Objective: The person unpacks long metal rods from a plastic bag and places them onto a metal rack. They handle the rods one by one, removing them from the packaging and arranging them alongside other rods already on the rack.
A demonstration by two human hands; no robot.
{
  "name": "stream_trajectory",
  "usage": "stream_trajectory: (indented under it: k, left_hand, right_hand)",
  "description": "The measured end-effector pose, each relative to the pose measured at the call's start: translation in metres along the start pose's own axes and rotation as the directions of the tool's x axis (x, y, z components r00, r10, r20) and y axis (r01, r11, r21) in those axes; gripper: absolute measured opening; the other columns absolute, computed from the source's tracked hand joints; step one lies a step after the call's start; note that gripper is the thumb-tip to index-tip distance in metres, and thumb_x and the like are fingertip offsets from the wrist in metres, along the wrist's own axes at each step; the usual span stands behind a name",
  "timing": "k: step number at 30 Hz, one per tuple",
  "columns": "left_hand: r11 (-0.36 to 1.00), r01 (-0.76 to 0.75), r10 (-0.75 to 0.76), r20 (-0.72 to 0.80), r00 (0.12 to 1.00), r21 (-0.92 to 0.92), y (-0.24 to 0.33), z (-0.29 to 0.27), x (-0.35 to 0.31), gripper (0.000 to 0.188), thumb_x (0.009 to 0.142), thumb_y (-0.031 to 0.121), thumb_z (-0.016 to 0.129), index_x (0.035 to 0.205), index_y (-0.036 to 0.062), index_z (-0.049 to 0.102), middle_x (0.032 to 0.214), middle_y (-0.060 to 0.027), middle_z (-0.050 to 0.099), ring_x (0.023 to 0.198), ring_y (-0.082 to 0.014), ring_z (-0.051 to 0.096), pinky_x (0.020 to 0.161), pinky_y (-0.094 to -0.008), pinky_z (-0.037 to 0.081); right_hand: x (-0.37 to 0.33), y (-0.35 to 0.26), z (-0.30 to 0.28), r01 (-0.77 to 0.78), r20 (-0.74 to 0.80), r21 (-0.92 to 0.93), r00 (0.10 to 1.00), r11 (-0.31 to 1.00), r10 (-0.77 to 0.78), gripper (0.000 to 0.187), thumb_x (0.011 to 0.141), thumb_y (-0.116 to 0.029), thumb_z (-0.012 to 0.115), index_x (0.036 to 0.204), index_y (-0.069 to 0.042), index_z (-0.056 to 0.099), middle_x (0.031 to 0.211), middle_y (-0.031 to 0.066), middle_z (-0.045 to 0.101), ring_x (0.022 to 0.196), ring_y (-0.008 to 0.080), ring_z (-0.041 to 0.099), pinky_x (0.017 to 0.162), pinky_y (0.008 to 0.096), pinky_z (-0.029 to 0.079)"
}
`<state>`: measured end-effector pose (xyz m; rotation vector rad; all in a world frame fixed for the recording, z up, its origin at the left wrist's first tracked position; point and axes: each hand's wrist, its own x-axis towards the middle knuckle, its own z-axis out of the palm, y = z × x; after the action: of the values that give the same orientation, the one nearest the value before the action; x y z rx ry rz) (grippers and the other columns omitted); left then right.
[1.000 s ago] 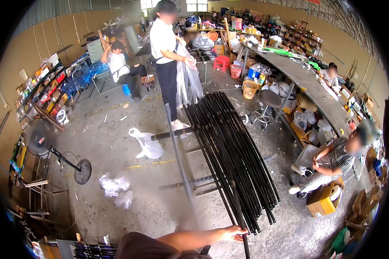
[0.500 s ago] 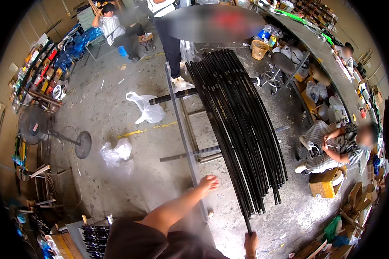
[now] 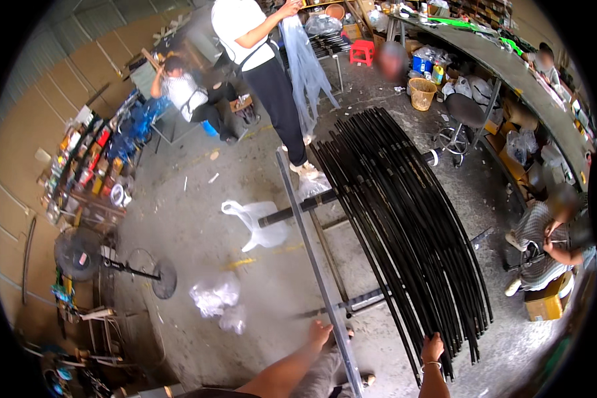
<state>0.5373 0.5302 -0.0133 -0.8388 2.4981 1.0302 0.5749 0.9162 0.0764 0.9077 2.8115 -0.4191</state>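
A broad row of long black poles [image 3: 404, 225] lies side by side across a low metal frame. My right hand [image 3: 433, 347], with a bracelet at its wrist, is closed around a black pole at the near end of the row. My left hand [image 3: 320, 335] hangs left of the poles, beside the long metal bar [image 3: 312, 245] of the frame. Its fingers are loosely bent and apart, with nothing visible in them. The crossbar [image 3: 298, 209] under the far part of the row has a dark wrapping.
A standing person [image 3: 265, 73] holds clear plastic sheeting [image 3: 305, 73] beyond the poles. Plastic bags [image 3: 255, 222] lie on the floor at left, near a standing fan [image 3: 79, 255]. A stool [image 3: 464, 109], a wicker basket [image 3: 422, 94] and a seated person [image 3: 544, 239] are at right.
My right hand has moved up and forward from a pole's protruding near end onto the row. My left hand is lower, close to the metal bar. The view has tilted upward.
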Motion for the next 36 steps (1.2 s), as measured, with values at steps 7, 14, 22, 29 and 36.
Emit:
stream_trajectory:
  k: [7,14,22,29,36]
  left_hand:
    - [0.99,-0.077,0.093,-0.135,0.987,0.12,0.055,-0.008,0.06,0.062,0.066,0.036,0.075,0.105,-0.004,0.051,0.1,-0.0207,0.057,0.095,-0.0336,0.056,0.079,-0.0397,0.045]
    - [0.987,0.153,-0.159,-0.146,0.976,-0.051,0.073,0.004,0.084,0.053,0.071,0.031,0.07,0.105,-0.0041,0.05,0.1,-0.0228,0.058,0.096,-0.0376,0.057,0.081,-0.044,0.046]
    - [0.852,0.267,-0.395,-0.218,0.892,-0.449,0.103,-0.006,0.079,0.036,0.082,0.031,0.061,0.089,-0.0023,0.052,0.072,-0.0129,0.057,0.06,-0.0251,0.056,0.05,-0.0362,0.045]
    - [0.479,0.265,-0.344,0.099,0.934,-0.837,0.185,-0.046,0.01,0.043,0.086,0.047,0.054,0.071,0.0086,0.042,0.046,-0.0002,0.037,0.036,-0.0129,0.038,0.032,-0.027,0.028]
    - [0.253,0.258,-0.178,0.217,0.96,-0.932,0.252,-0.057,-0.06,0.043,0.086,0.049,0.053,0.068,0.014,0.036,0.05,0.0041,0.029,0.039,-0.0095,0.031,0.036,-0.0249,0.024]
  right_hand:
    - [-0.006,-0.019,-0.002,-0.123,-0.03,0.031,0.992,0.992,0.124,0.025,0.073,-0.01,0.065,0.095,-0.007,0.052,0.095,0.0115,0.055,0.095,0.0321,0.052,0.075,0.0479,0.041]
    - [-0.016,-0.019,0.007,-0.038,-0.142,-0.044,0.989,0.998,0.032,0.025,0.073,-0.005,0.055,0.098,-0.011,0.054,0.098,0.0079,0.05,0.098,0.0274,0.048,0.079,0.0419,0.039]
    - [-0.034,-0.017,0.011,-0.014,-0.119,0.062,0.993,0.998,0.021,0.043,0.068,-0.003,0.062,0.109,-0.008,0.048,0.106,0.0111,0.046,0.1,0.0299,0.045,0.081,0.0423,0.038]
    - [-0.157,-0.017,-0.064,0.346,0.199,0.316,0.886,0.883,-0.419,0.06,0.068,-0.036,0.072,0.11,-0.001,0.047,0.091,0.0168,0.057,0.087,0.0353,0.056,0.077,0.0456,0.043]
    - [-0.197,0.058,-0.072,0.413,0.012,0.366,0.894,0.834,-0.448,0.015,0.081,-0.016,0.061,0.087,-0.007,0.051,0.067,0.0155,0.056,0.063,0.0329,0.056,0.054,0.044,0.043]
